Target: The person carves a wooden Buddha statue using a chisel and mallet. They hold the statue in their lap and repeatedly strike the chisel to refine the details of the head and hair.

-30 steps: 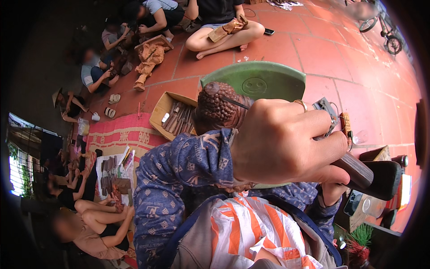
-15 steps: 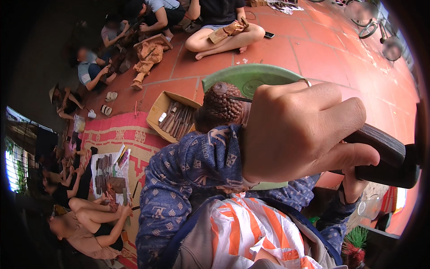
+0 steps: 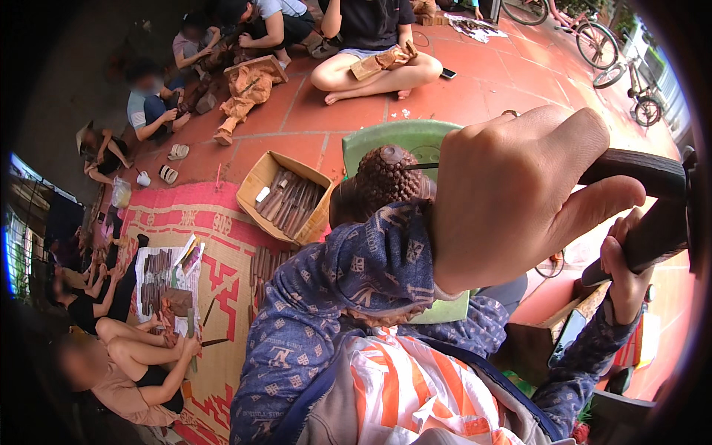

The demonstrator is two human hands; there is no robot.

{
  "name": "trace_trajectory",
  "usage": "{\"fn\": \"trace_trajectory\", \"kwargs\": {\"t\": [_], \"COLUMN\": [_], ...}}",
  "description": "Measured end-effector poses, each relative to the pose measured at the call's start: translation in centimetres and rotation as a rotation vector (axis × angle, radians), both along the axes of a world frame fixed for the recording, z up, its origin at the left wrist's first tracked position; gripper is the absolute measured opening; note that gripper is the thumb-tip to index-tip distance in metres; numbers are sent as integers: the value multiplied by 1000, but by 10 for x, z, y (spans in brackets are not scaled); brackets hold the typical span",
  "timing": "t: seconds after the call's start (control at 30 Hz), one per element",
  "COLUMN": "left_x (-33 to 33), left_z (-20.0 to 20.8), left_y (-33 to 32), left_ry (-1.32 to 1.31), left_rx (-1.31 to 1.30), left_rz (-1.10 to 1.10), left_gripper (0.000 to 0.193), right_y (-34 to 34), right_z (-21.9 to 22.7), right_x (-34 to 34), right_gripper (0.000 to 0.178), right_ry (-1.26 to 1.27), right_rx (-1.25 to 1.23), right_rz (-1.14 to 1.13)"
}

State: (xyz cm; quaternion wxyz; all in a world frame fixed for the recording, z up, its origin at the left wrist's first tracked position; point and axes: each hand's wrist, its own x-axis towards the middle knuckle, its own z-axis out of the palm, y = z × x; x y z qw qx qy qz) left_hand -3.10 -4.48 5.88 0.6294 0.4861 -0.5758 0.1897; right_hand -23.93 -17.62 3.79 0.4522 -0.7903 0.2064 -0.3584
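Observation:
A dark brown carved wooden head (image 3: 386, 174) with rows of small round curls lies in front of me, against a green plastic surface (image 3: 371, 137). My left hand (image 3: 519, 185) is closed around a chisel (image 3: 638, 167). The chisel's thin dark blade reaches leftward to the curls, and its dark handle sticks out on the right. My left hand and sleeve hide part of the carving. At the right, my right hand (image 3: 627, 256) grips a dark wooden mallet (image 3: 660, 233). The mallet's far end is close to the chisel's butt; whether they touch, I cannot tell.
A cardboard box (image 3: 252, 182) of wooden-handled chisels stands left of the carving on a red patterned mat (image 3: 208, 252). More tools lie on paper (image 3: 174, 256). Several people sit carving, and a rough wooden figure (image 3: 245, 93) lies beyond. A phone (image 3: 569, 334) rests by my right forearm.
My right hand has risen and moved right with the mallet, showing more of its fingers. My left hand and the chisel sit slightly further right. The whole view has shifted a little.

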Motion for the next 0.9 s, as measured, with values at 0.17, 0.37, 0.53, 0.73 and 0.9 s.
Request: {"fn": "trace_trajectory", "kwargs": {"t": [0.17,0.37,0.53,0.73,0.9], "left_x": [1,3,-9,-15,-9], "left_z": [-1,-4,1,-19,-32], "left_y": [-2,-2,17,10,13], "left_ry": [-44,-84,-488,-493,-575], "left_rx": [-15,-6,-109,77,231], "left_rz": [26,82,284,111,98], "left_gripper": [38,36,32,24,36], "right_y": [-2,-4,-9,-15,13], "right_z": [1,-6,-20,-61,-100], "right_x": [2,3,-10,-7,-1], "right_gripper": [17,18,19,24,18], "right_ry": [-22,-7,-22,-322,-155], "right_rx": [-21,37,74,-63,-48], "right_rz": [-38,24,-78,57,-24]}}
